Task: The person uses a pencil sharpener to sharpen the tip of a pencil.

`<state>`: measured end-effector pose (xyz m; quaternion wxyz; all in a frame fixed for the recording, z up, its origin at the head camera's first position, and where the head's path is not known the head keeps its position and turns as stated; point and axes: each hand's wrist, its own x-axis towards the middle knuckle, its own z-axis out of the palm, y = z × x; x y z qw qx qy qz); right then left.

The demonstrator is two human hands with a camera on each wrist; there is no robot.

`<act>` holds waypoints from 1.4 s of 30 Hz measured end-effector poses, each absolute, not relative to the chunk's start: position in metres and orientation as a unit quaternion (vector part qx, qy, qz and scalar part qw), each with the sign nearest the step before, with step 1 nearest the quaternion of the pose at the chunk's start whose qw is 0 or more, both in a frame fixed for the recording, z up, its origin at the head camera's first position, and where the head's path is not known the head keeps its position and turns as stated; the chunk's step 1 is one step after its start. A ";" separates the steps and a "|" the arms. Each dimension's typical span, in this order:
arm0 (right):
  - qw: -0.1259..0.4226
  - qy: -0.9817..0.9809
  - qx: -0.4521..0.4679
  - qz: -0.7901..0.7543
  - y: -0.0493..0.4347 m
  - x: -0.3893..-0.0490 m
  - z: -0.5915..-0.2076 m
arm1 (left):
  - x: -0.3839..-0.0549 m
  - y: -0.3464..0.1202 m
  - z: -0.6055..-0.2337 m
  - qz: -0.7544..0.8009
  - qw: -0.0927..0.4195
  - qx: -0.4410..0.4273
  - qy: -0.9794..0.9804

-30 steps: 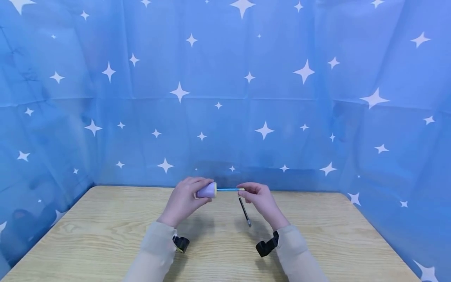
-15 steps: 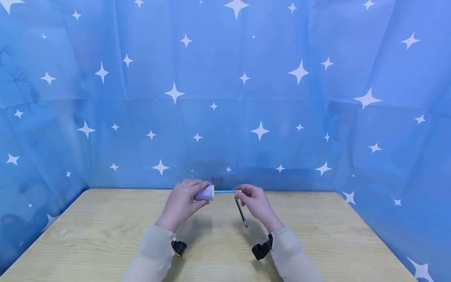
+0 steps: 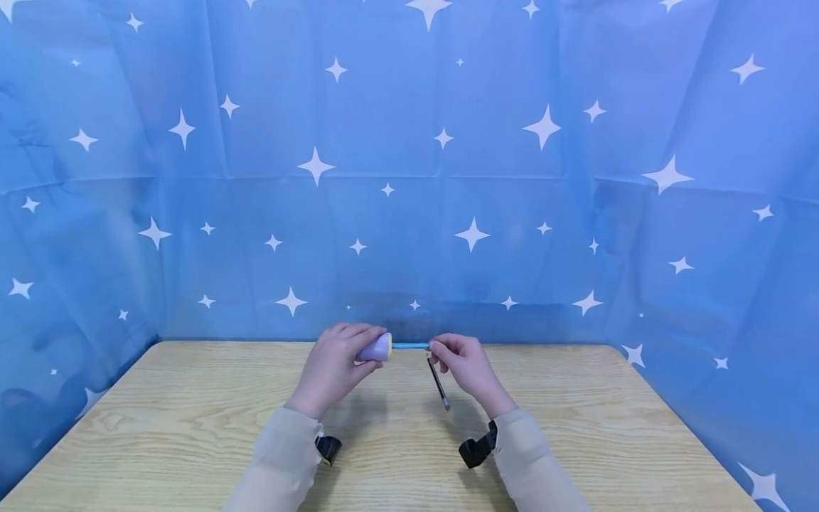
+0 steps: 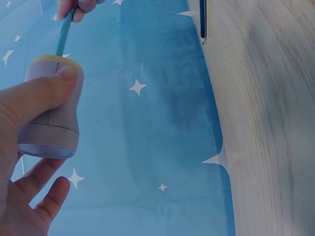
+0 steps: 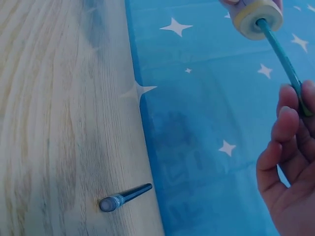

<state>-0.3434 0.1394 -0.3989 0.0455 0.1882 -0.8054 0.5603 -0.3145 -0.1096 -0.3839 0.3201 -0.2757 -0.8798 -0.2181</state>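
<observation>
My left hand (image 3: 333, 366) grips a lavender pencil sharpener (image 3: 373, 348) with a pale yellow rim, held sideways above the table. Its thumb lies along the sharpener's side in the left wrist view. A teal pencil (image 3: 409, 345) has one end in the hole of the sharpener's rim (image 5: 256, 20). With thumb and fingers, my right hand (image 3: 463, 359) pinches the pencil's other end, mostly hidden in the head view. The tip inside the sharpener cannot be seen.
A black pencil (image 3: 438, 384) with a metal-banded eraser end (image 5: 109, 203) lies on the wooden table (image 3: 205, 419) below the right hand. Behind the table hangs a blue curtain (image 3: 409, 270) with white stars. Black wrist cameras (image 3: 476, 449) sit at both cuffs.
The head view has shifted a little. The pencil's yellow end, visible past the right fingers earlier, is now covered by them. Both hands keep their hold at nearly the same spot.
</observation>
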 end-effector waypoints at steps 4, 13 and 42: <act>0.047 -0.803 0.174 0.568 0.140 -0.343 -0.399 | -0.315 -0.107 -0.383 -0.215 0.328 -0.283 -0.876; 0.026 -0.784 0.165 0.597 0.144 -0.343 -0.401 | -0.314 -0.102 -0.384 -0.221 0.319 -0.276 -0.879; 0.043 -0.797 0.166 0.579 0.146 -0.342 -0.393 | -0.313 -0.114 -0.381 -0.229 0.332 -0.284 -0.870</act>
